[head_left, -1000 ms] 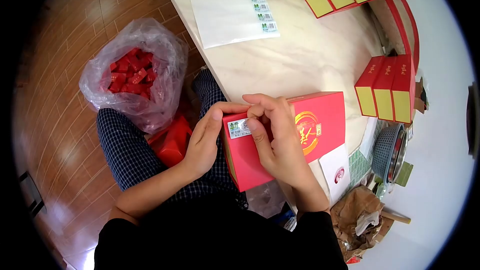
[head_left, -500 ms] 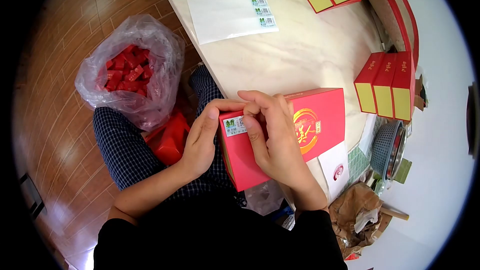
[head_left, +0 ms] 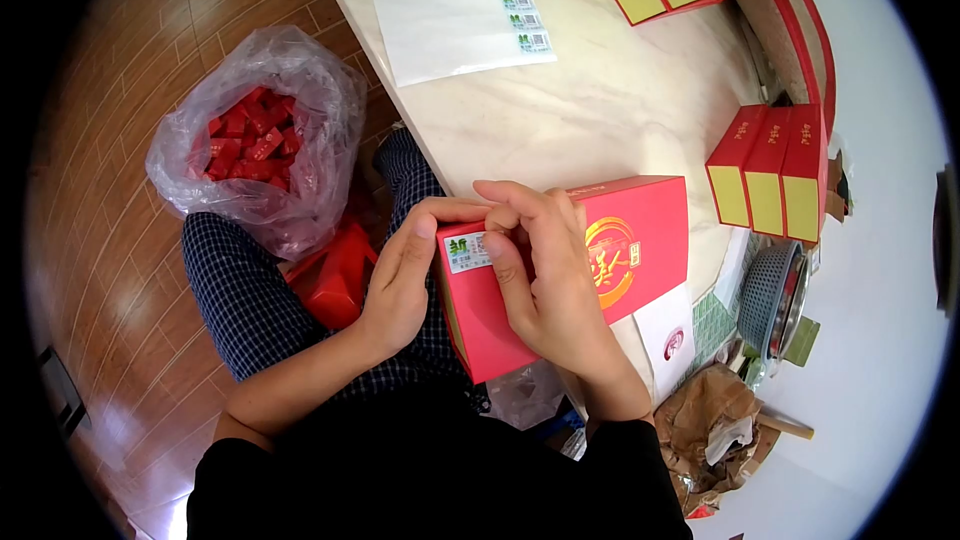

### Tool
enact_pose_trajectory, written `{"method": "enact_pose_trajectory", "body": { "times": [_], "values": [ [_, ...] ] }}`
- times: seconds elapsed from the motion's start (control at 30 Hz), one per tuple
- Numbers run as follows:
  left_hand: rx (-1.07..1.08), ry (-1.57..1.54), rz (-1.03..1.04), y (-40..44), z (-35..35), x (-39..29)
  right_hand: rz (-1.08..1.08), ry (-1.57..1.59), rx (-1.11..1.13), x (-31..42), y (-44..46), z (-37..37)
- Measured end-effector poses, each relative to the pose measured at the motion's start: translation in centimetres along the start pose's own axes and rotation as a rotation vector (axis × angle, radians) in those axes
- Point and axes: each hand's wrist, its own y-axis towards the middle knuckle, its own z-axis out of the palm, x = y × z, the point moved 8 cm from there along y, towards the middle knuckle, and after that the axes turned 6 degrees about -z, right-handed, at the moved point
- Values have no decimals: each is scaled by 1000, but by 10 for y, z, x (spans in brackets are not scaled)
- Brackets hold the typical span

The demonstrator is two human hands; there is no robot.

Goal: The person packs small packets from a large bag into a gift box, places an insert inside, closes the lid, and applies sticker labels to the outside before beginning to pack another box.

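A red box (head_left: 645, 230) with a gold round emblem lies at the table's front edge, its near end jutting over my lap. On its top near the left corner is a silvery sticker (head_left: 465, 252) with green print. My right hand (head_left: 545, 270) rests over the box, thumb on the sticker's right part and the other fingers curled; what lies beneath them is hidden. My left hand (head_left: 408, 275) cups the box's left end, fingers extended together along the corner up to the right fingertips.
A sheet of similar stickers (head_left: 450, 10) lies on the marble table (head_left: 600, 100). Red boxes (head_left: 768, 165) stand at the right, more at the back. A plastic bag (head_left: 330, 120) of red packets sits on the left. A basket (head_left: 768, 290) and brown paper (head_left: 705, 420) are at right.
The view has shifted slightly. Compared with a second ago, the box's left end and both hands sit a little differently, and more of the sticker's left part shows. The hold looks the same.
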Motion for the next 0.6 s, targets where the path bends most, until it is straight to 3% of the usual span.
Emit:
{"method": "enact_pose_trajectory", "body": {
  "times": [0.6],
  "values": [
    [-7, 11, 3, 0, 0, -2, -12, 11, -13, 0, 0, 0]
  ]
}}
